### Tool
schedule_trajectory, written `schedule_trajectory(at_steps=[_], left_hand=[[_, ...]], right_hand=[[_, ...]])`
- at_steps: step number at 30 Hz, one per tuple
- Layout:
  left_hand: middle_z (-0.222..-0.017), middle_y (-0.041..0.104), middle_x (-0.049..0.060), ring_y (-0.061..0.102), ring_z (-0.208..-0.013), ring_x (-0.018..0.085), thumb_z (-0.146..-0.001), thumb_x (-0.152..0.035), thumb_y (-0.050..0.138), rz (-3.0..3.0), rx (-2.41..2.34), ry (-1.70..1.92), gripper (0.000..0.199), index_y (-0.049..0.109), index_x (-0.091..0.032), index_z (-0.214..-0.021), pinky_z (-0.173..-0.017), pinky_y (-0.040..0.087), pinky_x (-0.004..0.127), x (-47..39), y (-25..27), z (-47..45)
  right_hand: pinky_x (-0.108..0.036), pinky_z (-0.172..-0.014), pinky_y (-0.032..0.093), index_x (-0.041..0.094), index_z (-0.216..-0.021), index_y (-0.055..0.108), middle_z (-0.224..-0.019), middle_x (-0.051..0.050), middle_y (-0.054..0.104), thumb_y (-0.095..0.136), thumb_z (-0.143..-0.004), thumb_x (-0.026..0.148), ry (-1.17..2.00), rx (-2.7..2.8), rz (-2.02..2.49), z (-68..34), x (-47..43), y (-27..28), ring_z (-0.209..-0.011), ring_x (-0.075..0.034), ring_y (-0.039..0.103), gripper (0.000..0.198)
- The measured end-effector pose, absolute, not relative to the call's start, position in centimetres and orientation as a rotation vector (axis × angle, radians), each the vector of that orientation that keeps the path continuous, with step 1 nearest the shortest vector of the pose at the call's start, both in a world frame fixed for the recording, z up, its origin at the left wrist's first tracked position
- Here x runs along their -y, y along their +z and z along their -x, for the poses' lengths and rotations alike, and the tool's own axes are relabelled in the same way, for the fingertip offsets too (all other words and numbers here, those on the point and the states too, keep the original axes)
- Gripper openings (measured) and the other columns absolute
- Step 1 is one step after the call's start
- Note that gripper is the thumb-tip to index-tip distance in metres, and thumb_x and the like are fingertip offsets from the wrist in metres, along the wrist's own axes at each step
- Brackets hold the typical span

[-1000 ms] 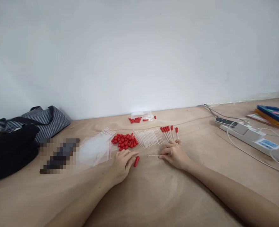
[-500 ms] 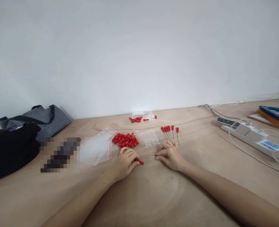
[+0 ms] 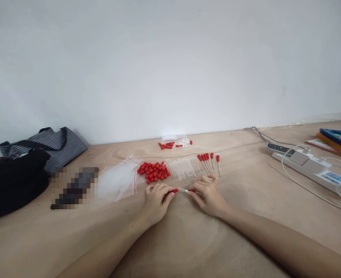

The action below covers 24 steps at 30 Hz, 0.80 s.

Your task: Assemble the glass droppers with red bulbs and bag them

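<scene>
Between thumb and fingers my left hand (image 3: 158, 200) pinches a red rubber dropper bulb (image 3: 174, 190), its open end facing right. My right hand (image 3: 206, 195) grips a thin glass dropper tube (image 3: 183, 190), whose left end meets the bulb's mouth; whether it is inside I cannot tell. Beyond my left hand lies a pile of red bulbs (image 3: 153, 172). A row of bare glass tubes (image 3: 184, 168) is laid out beside that pile. Past my right hand are several droppers with red bulbs on them (image 3: 207, 162).
Clear zip bags (image 3: 118, 181) lie left of the bulbs. Farther back are smaller red pieces (image 3: 166, 145) and another clear bag (image 3: 174, 139). A striped bag (image 3: 63, 144) and black cloth (image 3: 11, 185) sit at left. A power strip (image 3: 312, 166) with cables stands at right.
My left hand has raised the bulb and turned it level toward the tube. The bulb and the tube end, apart before, now meet between my hands.
</scene>
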State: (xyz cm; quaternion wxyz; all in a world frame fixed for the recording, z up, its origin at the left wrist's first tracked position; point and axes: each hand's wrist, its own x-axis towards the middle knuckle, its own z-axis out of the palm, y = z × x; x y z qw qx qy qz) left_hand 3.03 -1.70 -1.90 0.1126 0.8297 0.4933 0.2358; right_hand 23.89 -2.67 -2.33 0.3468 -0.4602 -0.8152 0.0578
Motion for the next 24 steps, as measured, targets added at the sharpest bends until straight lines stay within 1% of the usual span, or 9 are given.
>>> schedule_trajectory(at_steps=[5, 9, 14, 21, 24], left_hand=[[-0.085, 0.064, -0.002, 0.055, -0.085, 0.018, -0.085, -0.026, 0.044, -2.428, -1.472, 0.745, 0.015, 0.059, -0.024, -0.087, -0.086, 0.025, 0.04, 1.69, -1.91, -3.16], [-0.08, 0.064, -0.002, 0.055, -0.08, 0.017, -0.083, -0.027, 0.047, -2.374, -1.504, 0.726, 0.013, 0.06, -0.024, -0.084, -0.087, 0.025, 0.041, 1.74, -1.89, -3.32], [-0.079, 0.064, -0.002, 0.055, -0.079, 0.017, -0.083, -0.026, 0.047, -2.343, -1.486, 0.738, 0.013, 0.06, -0.023, -0.083, -0.087, 0.026, 0.043, 1.89, -2.19, -3.37], [-0.076, 0.063, -0.003, 0.056, -0.077, 0.017, -0.081, -0.022, 0.048, -2.33, -1.431, 0.694, 0.012, 0.06, -0.023, -0.08, -0.09, 0.023, 0.047, 2.24, -1.86, -3.42], [-0.075, 0.063, -0.003, 0.056, -0.075, 0.017, -0.081, -0.023, 0.05, -2.367, -1.422, 0.727, 0.011, 0.06, -0.022, -0.08, -0.091, 0.022, 0.048, 2.4, -1.76, -3.52]], right_hand=[[-0.038, -0.082, 0.019, 0.025, -0.083, 0.064, -0.07, 0.001, 0.064, 0.05, -0.084, 0.025, 0.117, 2.148, 1.118, -23.53, 2.85, -2.53, -0.074, -0.014, 0.049, 0.014], [-0.036, -0.078, 0.02, 0.023, -0.082, 0.064, -0.069, 0.0, 0.062, 0.048, -0.084, 0.025, 0.133, 2.156, 1.062, -23.33, 3.08, -2.68, -0.073, -0.014, 0.046, 0.016], [-0.034, -0.075, 0.021, 0.02, -0.078, 0.062, -0.064, 0.0, 0.058, 0.046, -0.084, 0.022, 0.094, 2.212, 1.001, -23.24, 3.14, -2.8, -0.073, -0.014, 0.045, 0.018], [-0.035, -0.076, 0.021, 0.02, -0.081, 0.062, -0.063, 0.0, 0.056, 0.042, -0.084, 0.019, -0.108, 2.308, 0.91, -23.45, 2.94, -2.58, -0.072, -0.014, 0.045, 0.02], [-0.036, -0.076, 0.021, 0.02, -0.081, 0.062, -0.064, -0.001, 0.057, 0.042, -0.084, 0.018, -0.114, 2.291, 0.917, -23.54, 2.87, -2.45, -0.073, -0.015, 0.044, 0.02]])
